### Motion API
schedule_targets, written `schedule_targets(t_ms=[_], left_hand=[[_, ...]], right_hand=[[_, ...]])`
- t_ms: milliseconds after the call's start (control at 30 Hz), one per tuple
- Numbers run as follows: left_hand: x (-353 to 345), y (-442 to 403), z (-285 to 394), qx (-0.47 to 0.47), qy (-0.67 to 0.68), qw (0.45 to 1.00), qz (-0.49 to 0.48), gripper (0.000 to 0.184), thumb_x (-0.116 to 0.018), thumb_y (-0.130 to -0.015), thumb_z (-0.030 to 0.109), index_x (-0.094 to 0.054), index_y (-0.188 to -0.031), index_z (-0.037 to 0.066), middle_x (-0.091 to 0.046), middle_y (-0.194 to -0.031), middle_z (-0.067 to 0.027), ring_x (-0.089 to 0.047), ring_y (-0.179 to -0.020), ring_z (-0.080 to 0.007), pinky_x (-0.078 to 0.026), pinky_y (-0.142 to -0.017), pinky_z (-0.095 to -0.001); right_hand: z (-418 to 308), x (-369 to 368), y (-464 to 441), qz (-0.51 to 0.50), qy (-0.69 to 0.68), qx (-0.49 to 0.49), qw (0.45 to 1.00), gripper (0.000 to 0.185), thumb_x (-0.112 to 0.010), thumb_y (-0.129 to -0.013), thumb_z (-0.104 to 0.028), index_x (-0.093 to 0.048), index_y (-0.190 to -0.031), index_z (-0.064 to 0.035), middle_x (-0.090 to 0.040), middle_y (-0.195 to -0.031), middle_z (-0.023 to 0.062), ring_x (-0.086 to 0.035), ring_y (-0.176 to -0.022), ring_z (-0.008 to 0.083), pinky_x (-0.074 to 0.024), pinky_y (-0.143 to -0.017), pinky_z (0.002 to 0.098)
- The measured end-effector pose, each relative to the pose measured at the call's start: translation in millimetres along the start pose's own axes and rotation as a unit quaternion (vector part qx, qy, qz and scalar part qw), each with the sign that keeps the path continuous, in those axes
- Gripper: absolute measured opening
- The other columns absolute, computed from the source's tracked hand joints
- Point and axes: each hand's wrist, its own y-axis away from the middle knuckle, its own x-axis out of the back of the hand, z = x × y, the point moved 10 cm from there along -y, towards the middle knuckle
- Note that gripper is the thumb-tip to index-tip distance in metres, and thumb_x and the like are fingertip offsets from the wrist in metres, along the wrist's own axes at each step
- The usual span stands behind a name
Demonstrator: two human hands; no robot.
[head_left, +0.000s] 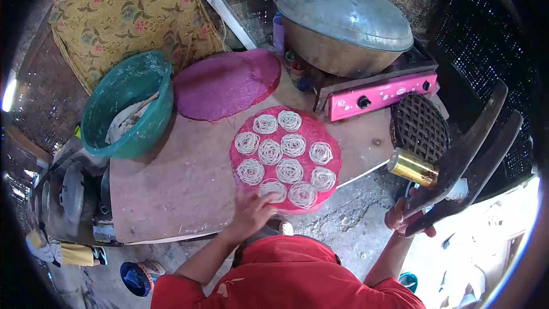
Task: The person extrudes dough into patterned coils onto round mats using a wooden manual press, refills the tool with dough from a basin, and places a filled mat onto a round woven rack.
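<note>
A round pink mat [311, 147] bears several pale nests of thin noodle strands, one of them a noodle nest [289, 170] near its middle. My left hand [251, 213] is closed at the mat's near left edge, fingertips beside the closest nest; part of its grip is hidden. Off to the right, my right hand [405, 217] is wrapped around a hand-held noodle press [457, 166] with two long dark wooden handles. A shiny brass-coloured cylinder [413, 167] sticks out of the press on its left side. The press is in the air, beyond the table edge.
On the wooden table [171, 194] stand a green basin [128, 137] with white dough, a purple round mat [226, 86], and a pink gas stove [383, 96] under a large lidded pot [346, 28]. A dark woven tray [420, 129] lies right. A bucket [137, 279] stands below.
</note>
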Motion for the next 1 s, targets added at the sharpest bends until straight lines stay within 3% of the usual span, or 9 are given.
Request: schedule_targets(t_ms=[200,467,533,600,633,733,800,867,1000], left_hand=[[83,23,-95,0.146,-0.132,0.980,0.017,0.010,-0.071,-0.065,0.021,-0.067,-0.074,0.024,-0.051,-0.121,-0.0003,-0.038,-0.120,-0.0313,-0.012,-0.108,-0.0605],[134,-9,-212,0.141,-0.249,0.957,0.042,0.016,-0.071,-0.065,0.010,-0.068,-0.079,0.016,-0.050,-0.123,-0.0064,-0.041,-0.118,-0.0326,-0.025,-0.104,-0.0548],[163,-53,-194,0.165,-0.188,0.958,0.138,0.024,-0.071,-0.069,0.011,-0.067,-0.092,0.014,-0.050,-0.125,-0.0087,-0.041,-0.120,-0.0319,-0.025,-0.105,-0.0509],[191,-102,-152,0.138,0.051,0.959,0.244,0.034,-0.066,-0.082,0.027,-0.063,-0.109,0.008,-0.046,-0.133,-0.0120,-0.041,-0.125,-0.0310,-0.033,-0.104,-0.0477],[192,-130,-125,0.072,0.076,0.975,0.197,0.050,-0.060,-0.084,0.039,-0.053,-0.120,0.006,-0.043,-0.136,-0.0137,-0.040,-0.126,-0.0304,-0.035,-0.103,-0.0469],[196,-184,-37,0.001,0.539,0.835,0.107,0.094,-0.036,-0.080,0.072,-0.014,-0.144,0.007,-0.032,-0.142,-0.0202,-0.040,-0.127,-0.0297,-0.036,-0.103,-0.0471],[207,-201,-6,-0.016,0.626,0.773,0.100,0.099,-0.032,-0.078,0.077,-0.007,-0.145,0.007,-0.031,-0.143,-0.0213,-0.040,-0.126,-0.0299,-0.035,-0.103,-0.0477],[210,-210,2,-0.035,0.843,0.527,0.096,0.095,-0.027,-0.082,0.075,-0.014,-0.144,0.004,-0.035,-0.140,-0.0222,-0.042,-0.125,-0.0314,-0.034,-0.103,-0.0469],[189,-222,-20,-0.021,0.840,0.540,0.049,0.082,-0.028,-0.089,0.064,-0.034,-0.136,-0.003,-0.051,-0.125,-0.0225,-0.047,-0.119,-0.0323,-0.035,-0.102,-0.0445]], right_hand=[[14,5,-14,-0.009,-0.018,-0.031,0.999,0.121,-0.053,-0.060,-0.077,-0.016,-0.142,0.0033,-0.045,-0.126,0.0277,-0.053,-0.108,0.0339,-0.0409,-0.090,0.0463],[73,-1,-45,-0.036,-0.070,-0.153,0.985,0.124,-0.047,-0.059,-0.082,-0.016,-0.142,0.0040,-0.046,-0.125,0.0281,-0.053,-0.106,0.0337,-0.0413,-0.089,0.0466],[96,-6,-52,-0.047,-0.089,-0.202,0.974,0.125,-0.046,-0.059,-0.084,-0.016,-0.142,0.0042,-0.046,-0.125,0.0283,-0.054,-0.106,0.0337,-0.0414,-0.089,0.0467],[122,-12,-58,-0.059,-0.110,-0.253,0.960,0.126,-0.045,-0.059,-0.085,-0.015,-0.142,0.0044,-0.046,-0.125,0.0284,-0.054,-0.106,0.0336,-0.0416,-0.088,0.0467],[138,-16,-60,-0.066,-0.126,-0.280,0.949,0.126,-0.044,-0.059,-0.086,-0.015,-0.142,0.0045,-0.047,-0.124,0.0284,-0.054,-0.106,0.0336,-0.0416,-0.088,0.0468],[177,-27,-63,-0.086,-0.150,-0.358,0.917,0.127,-0.042,-0.058,-0.088,-0.015,-0.142,0.0047,-0.047,-0.124,0.0286,-0.054,-0.105,0.0335,-0.0418,-0.088,0.0469],[193,-32,-65,-0.098,-0.155,-0.399,0.899,0.128,-0.040,-0.058,-0.089,-0.015,-0.142,0.0049,-0.047,-0.124,0.0287,-0.054,-0.105,0.0334,-0.0419,-0.088,0.0470],[202,-31,-63,-0.102,-0.138,-0.441,0.881,0.129,-0.039,-0.058,-0.090,-0.015,-0.142,0.0051,-0.047,-0.123,0.0288,-0.054,-0.104,0.0334,-0.0420,-0.087,0.0470],[202,-12,-63,-0.084,-0.040,-0.508,0.856,0.132,-0.036,-0.057,-0.093,-0.015,-0.142,0.0054,-0.048,-0.123,0.0290,-0.055,-0.103,0.0333,-0.0422,-0.087,0.0472]])
